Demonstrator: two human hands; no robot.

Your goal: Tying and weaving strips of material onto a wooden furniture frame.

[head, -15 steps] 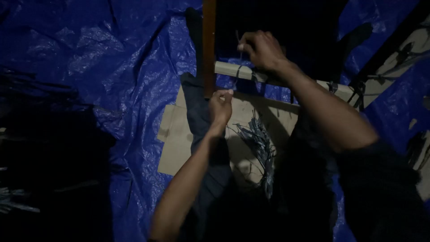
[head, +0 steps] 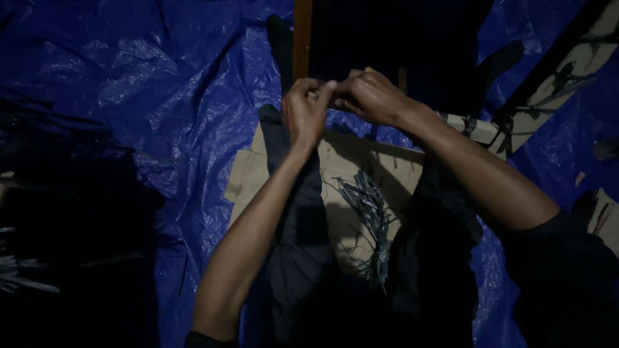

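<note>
Presently both hands meet in front of the dark frame: the left hand (head: 305,113) and right hand (head: 371,95) have their fingertips pinched together on something thin between them, too small and dim to identify. Below lie a bundle of grey strips (head: 369,222) on cardboard (head: 351,164), over a blue tarp (head: 161,96). Judged step: fine joining or twisting work at the fingertips; further progress appears to call for steady, close finger control.

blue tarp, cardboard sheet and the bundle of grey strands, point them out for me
blue tarp (head: 161,84): head view, on the crinkled stretch at upper left.
cardboard sheet (head: 342,161): head view, on the lit flat part below the hands.
bundle of grey strands (head: 371,212): head view, on its middle.
</note>
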